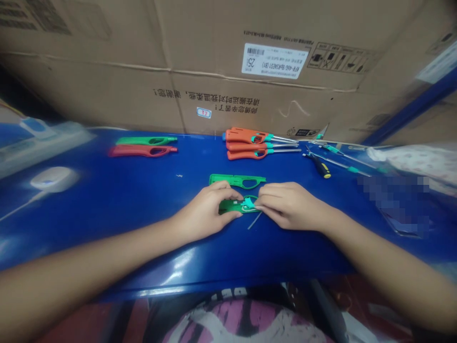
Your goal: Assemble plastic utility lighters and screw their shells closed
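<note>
A green lighter shell half (233,206) lies on the blue table (124,200) between my hands. My left hand (205,212) is closed round its left end, thumb and fingers pinching it. My right hand (289,205) pinches a small teal trigger piece (249,203) at the shell's right end. A thin metal rod (254,220) pokes out below my right fingers. A second green shell half (237,180) lies just beyond, untouched.
Three orange lighters (250,144) with metal nozzles lie at the back centre. A green shell (146,140) and a red shell (143,151) lie back left. A black-and-yellow screwdriver (321,167) and loose nozzle rods (342,157) lie right. A large cardboard box (214,62) walls the back.
</note>
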`<state>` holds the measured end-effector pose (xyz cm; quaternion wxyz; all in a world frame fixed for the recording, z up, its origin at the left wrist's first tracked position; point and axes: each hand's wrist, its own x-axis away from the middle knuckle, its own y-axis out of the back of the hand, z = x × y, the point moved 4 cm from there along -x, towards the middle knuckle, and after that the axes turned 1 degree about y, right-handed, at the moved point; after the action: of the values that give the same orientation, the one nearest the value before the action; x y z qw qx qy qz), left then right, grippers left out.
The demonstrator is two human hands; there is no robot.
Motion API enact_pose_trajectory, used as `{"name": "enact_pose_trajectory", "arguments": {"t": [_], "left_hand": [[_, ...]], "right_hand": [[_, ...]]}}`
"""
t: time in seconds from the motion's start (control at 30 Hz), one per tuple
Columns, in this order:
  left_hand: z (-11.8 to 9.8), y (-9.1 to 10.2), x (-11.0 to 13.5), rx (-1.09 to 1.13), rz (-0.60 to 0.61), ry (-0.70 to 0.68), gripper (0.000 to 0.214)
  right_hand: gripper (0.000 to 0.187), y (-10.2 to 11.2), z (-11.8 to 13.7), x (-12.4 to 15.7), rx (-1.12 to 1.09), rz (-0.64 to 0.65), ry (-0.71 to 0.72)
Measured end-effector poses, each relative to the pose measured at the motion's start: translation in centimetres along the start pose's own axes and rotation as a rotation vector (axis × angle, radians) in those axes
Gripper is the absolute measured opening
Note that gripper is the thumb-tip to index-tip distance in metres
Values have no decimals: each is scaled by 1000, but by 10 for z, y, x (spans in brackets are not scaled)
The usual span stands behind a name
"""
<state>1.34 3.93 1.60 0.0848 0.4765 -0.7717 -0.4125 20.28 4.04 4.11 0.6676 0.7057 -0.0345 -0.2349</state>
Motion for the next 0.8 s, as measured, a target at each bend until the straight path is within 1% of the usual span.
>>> {"name": "enact_pose_trajectory", "arguments": {"t": [0.17,0.33,0.47,0.57,0.8], "left_hand": [[0,-1,1,-7,11,0,23],[1,-2,1,-5,11,-14,23],[1,-2,1,2,3,-16,28],[0,-1,2,-6,12,-16,33],[-4,0,3,-45,34,-67,41]], "right_hand": [[31,-1,1,-1,6,23,12],[28,1,6,-1,71,71,38],[27,1,10,-2,144,100,55],[27,-1,11,-3,183,100,68],[25,-3,10,0,212,68,107]]}}
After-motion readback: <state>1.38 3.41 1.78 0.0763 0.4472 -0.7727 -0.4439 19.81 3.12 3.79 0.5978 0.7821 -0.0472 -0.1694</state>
